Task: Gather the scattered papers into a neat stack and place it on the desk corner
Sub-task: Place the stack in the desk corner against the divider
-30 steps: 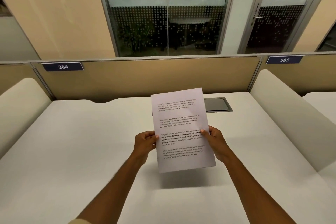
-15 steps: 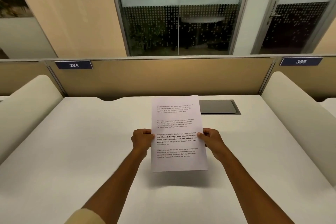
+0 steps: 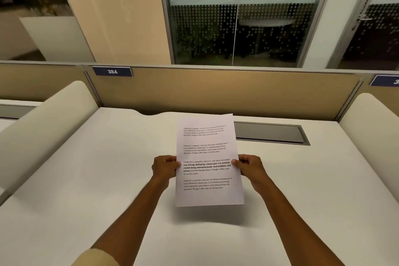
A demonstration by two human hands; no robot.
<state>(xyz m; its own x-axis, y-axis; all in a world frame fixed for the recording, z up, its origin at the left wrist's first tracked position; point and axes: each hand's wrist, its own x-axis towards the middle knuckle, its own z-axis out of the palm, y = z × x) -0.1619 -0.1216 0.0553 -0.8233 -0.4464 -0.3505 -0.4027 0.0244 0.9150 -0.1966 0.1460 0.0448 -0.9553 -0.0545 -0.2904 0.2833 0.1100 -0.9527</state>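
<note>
Paper stack (image 3: pixel 208 157) — white printed sheets carrying four blocks of black text, the third partly in bold — is held in portrait position above the white desk surface (image 3: pixel 86 179), clear of it, with a soft shadow falling on the desk below the lower edge. How many sheets it contains cannot be told; only the top sheet shows.

Left hand (image 3: pixel 165 167) grips the stack's left edge at 9 o'clock, thumb over the front face and fingers curled behind. Right hand (image 3: pixel 249 165) grips the right edge at 3 o'clock in the same manner. Both hands are closed on the paper at about mid-height of the sheet. Both forearms extend from the lower frame, and a beige sleeve cuff (image 3: pixel 97 258) shows on the left arm at 7 o'clock.

At 2 o'clock from the stack, a grey rectangular cable hatch (image 3: pixel 269 134) sits recessed in the desk, its left end hidden behind the sheet. Cream rounded side dividers (image 3: pixel 43 127) border the desk on the left and the right. A tan partition panel (image 3: pixel 216 90) closes the far edge at 12 o'clock — a dark blue label reading "384" (image 3: pixel 112 71) sits on its upper left. Beyond the panel stands a frosted, dotted glass wall (image 3: pixel 237 17).
</note>
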